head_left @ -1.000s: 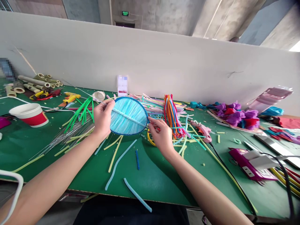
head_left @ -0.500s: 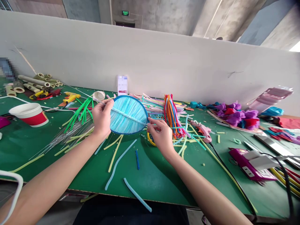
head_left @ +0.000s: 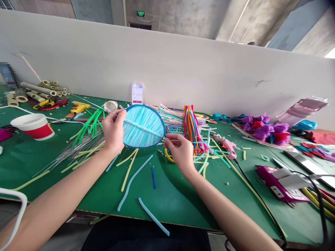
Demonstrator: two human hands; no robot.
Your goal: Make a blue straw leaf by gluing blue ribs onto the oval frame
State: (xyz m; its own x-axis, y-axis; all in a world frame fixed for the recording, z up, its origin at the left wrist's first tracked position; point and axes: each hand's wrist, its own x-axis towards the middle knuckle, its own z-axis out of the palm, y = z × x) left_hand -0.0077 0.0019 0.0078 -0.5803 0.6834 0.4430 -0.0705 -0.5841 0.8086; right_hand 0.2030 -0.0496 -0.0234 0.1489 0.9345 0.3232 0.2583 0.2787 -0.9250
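A leaf-shaped piece made of pipe cleaners point(head_left: 142, 120), light blue with a dark blue rim and a pale raised midrib, is held up over the table. My left hand point(head_left: 113, 130) is closed on its left end, where a thin wire sticks out past the fingers. At its right tip, my right hand point(head_left: 180, 150) pinches the rim with thumb and forefinger. Below lie a long light blue pipe cleaner point(head_left: 134, 183), a shorter one point(head_left: 154, 217) at the table edge, and a short dark blue piece point(head_left: 153, 177).
Behind my hands are green pipe cleaners point(head_left: 90, 127), thin wires point(head_left: 78, 151) and a multicoloured bundle point(head_left: 191, 130). A paper cup point(head_left: 34, 127) and yellow glue gun point(head_left: 79, 108) stand left; a pink glue gun point(head_left: 227, 146), power strip point(head_left: 281, 183) and black cable point(head_left: 258, 200) lie right.
The leaf-shaped piece has risen very slightly and tilted a little in my hands. Both hands keep the same hold.
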